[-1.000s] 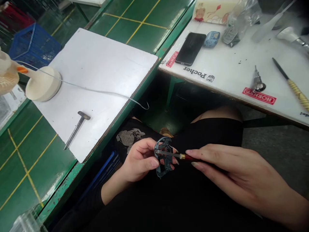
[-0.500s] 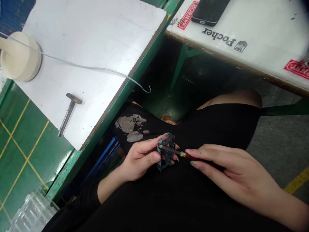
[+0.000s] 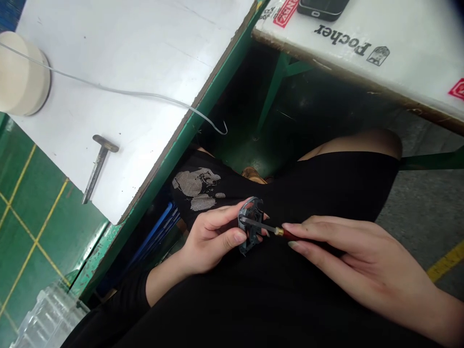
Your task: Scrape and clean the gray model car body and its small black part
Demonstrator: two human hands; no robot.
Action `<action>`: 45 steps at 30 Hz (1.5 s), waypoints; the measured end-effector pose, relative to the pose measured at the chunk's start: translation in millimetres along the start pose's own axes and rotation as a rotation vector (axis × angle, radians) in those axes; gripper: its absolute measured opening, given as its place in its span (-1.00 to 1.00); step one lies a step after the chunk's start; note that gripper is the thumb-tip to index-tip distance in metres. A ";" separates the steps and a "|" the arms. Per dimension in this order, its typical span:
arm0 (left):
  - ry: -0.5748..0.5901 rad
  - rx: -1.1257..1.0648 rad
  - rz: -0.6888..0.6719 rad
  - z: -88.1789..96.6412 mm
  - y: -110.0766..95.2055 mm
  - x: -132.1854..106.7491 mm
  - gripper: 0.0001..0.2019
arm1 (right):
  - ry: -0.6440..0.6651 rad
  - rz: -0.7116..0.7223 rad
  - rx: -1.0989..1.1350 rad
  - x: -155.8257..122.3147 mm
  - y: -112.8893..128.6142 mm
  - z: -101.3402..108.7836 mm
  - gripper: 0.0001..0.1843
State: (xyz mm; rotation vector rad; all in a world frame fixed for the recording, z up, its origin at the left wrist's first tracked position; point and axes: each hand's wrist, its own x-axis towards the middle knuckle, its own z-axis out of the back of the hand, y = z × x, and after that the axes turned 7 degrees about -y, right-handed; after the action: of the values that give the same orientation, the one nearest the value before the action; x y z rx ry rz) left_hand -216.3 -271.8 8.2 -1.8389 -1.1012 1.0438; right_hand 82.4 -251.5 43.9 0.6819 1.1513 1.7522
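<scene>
My left hand (image 3: 213, 237) grips a small dark grey plastic part (image 3: 250, 229) with a curved rim and openings, held upright above my lap. Its fingers pass behind the part and the thumb presses on the near side. In my right hand (image 3: 348, 256) is a small file (image 3: 261, 225) with a flat grey blade, a brass collar and a dark red handle, pinched between thumb and fingers. The blade's tip lies against the inside of the part, near its upper left edge. Most of the handle is hidden by the hand.
A T-shaped metal tool (image 3: 98, 166) lies on the white board (image 3: 145, 53) to the left, near a cream round object (image 3: 23, 75). A thin pale tube (image 3: 145, 93) overhangs the board's edge. A phone (image 3: 322, 7) rests on the wrapped white surface (image 3: 416, 43). Clear plastic trays (image 3: 50, 319) stand lower left.
The view has shifted slightly, so the board and phone sit higher and the surroundings move a little. Both hands keep their hold; the file stays against the part.
</scene>
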 end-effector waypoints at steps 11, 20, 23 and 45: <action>-0.006 0.061 -0.053 -0.6 -5.6 2.9 -0.51 | 0.000 -0.005 -0.005 3.3 0.6 0.6 -0.77; -0.023 0.127 -0.066 0.8 -6.7 3.7 -0.48 | -0.004 0.003 -0.019 -0.5 -1.6 3.8 -0.76; -0.021 0.127 -0.053 1.1 -7.1 4.4 -0.48 | -0.008 0.000 -0.017 0.0 -1.5 3.8 -0.78; -0.029 0.148 -0.057 -2.0 -7.9 6.7 -0.47 | -0.014 -0.024 0.021 3.6 -4.1 4.5 -0.79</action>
State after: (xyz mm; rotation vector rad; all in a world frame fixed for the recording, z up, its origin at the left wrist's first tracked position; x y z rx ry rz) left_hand -214.9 -263.2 14.2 -1.6715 -1.0576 1.0916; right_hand 86.1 -245.8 42.0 0.6890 1.1658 1.7151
